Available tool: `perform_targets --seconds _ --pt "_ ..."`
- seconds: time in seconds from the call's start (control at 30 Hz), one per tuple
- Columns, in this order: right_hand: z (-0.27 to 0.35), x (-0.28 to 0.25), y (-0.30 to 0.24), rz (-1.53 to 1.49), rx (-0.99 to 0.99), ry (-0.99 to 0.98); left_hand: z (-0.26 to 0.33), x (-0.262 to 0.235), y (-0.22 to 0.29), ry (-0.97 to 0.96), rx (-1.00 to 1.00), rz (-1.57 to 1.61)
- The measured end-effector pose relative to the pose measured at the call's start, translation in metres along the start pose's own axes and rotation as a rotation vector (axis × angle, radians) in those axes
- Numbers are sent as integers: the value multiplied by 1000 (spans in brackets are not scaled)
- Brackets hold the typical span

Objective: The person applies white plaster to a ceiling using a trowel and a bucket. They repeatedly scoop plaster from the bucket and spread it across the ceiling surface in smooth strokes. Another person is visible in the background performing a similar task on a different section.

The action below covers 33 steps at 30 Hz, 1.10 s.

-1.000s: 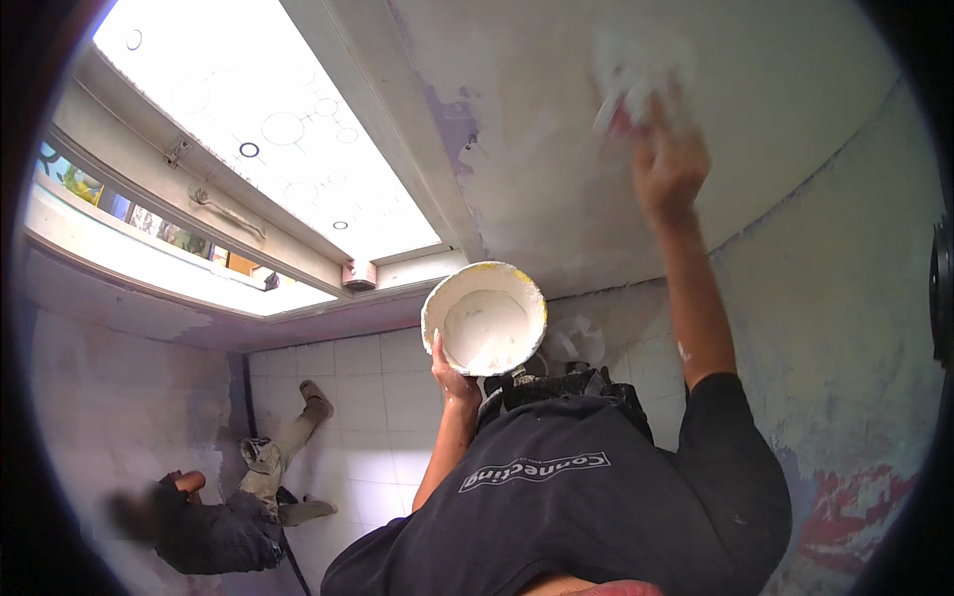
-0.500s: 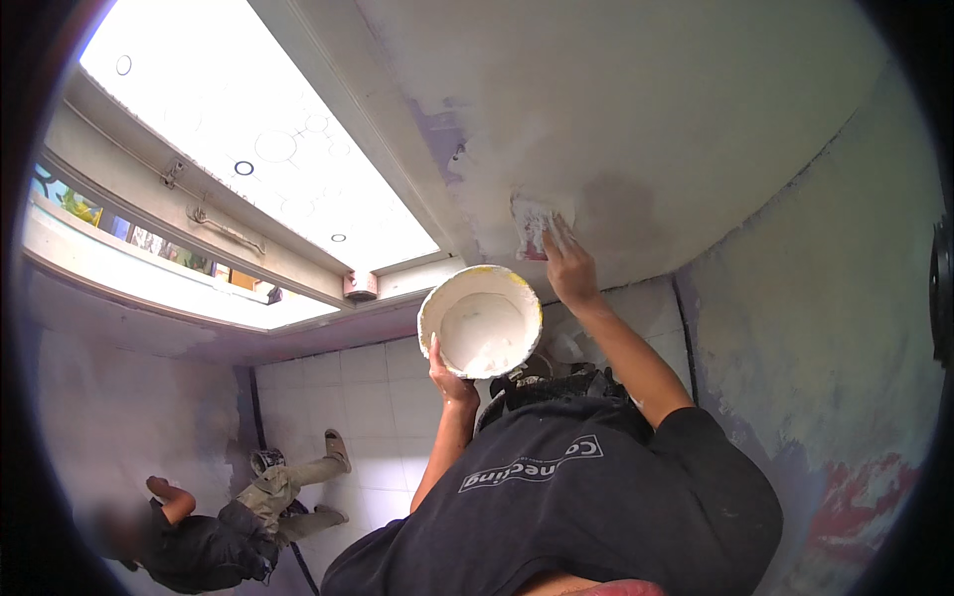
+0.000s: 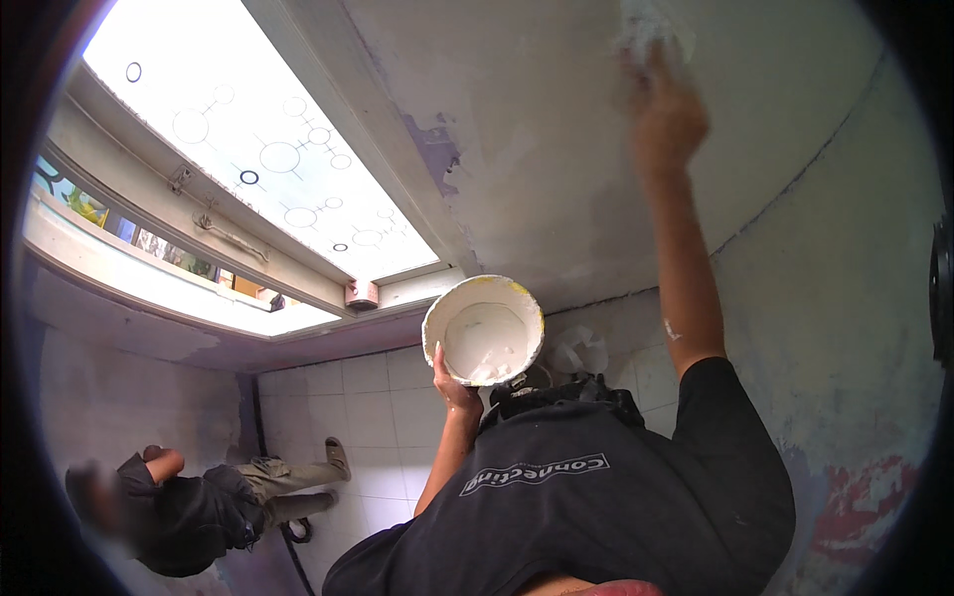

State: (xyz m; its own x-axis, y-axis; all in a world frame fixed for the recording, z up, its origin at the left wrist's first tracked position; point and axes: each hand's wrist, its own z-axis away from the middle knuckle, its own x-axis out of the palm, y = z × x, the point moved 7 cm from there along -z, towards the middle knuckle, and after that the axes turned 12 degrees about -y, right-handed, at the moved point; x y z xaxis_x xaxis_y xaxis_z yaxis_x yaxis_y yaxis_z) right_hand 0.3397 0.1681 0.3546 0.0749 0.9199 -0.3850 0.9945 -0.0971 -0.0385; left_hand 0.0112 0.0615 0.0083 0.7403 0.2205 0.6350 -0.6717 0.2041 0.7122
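Observation:
My left hand (image 3: 456, 389) grips the side of a round white bucket (image 3: 528, 308), thumb over its rim and the other fingers hidden beneath. Inside the bucket lies white putty (image 3: 485, 338) with a few lumps. My right hand (image 3: 670, 127), smeared by motion, is stretched far out along the wall (image 3: 556, 129). Its fingers are closed on a flat putty scraper (image 3: 651, 28), blurred and white with putty, which lies against the wall. White smears mark the right forearm.
At left, a bright window (image 3: 298, 149) with a frosted pane sits in a pale frame. A small can (image 3: 361, 295) stands on its sill. Another person (image 3: 204, 517) stands at lower left on the tiled floor (image 3: 368, 417). A whitish bag-like item (image 3: 578, 350) lies near the wall's foot.
My right hand has swept the scraper up and away along the wall, from beside the bucket to the top of the view. The bucket has barely moved. The other person has shifted slightly.

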Motion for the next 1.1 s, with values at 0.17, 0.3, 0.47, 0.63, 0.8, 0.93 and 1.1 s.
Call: perform_targets --seconds 0.17,0.3,0.47,0.63,0.8,0.93,1.1 --pt "95 64 -55 -66 -99 -211 3 6 -2 24 -25 9" --pt "196 52 -91 -359 -221 -437 0 13 2 -24 12 -46" --pt "171 22 -30 -559 -250 -422 -3 13 4 -31 33 -32" --pt "40 -29 96 -212 221 116 3 3 -2 13 -4 -11" --pt "-3 9 106 -10 200 10 8 4 -2 35 -24 -8" --pt "113 49 15 -151 -157 -238 7 8 -4 16 8 28" --pt "258 61 -61 -393 -402 -950 -2 3 -4 -8 35 -31"
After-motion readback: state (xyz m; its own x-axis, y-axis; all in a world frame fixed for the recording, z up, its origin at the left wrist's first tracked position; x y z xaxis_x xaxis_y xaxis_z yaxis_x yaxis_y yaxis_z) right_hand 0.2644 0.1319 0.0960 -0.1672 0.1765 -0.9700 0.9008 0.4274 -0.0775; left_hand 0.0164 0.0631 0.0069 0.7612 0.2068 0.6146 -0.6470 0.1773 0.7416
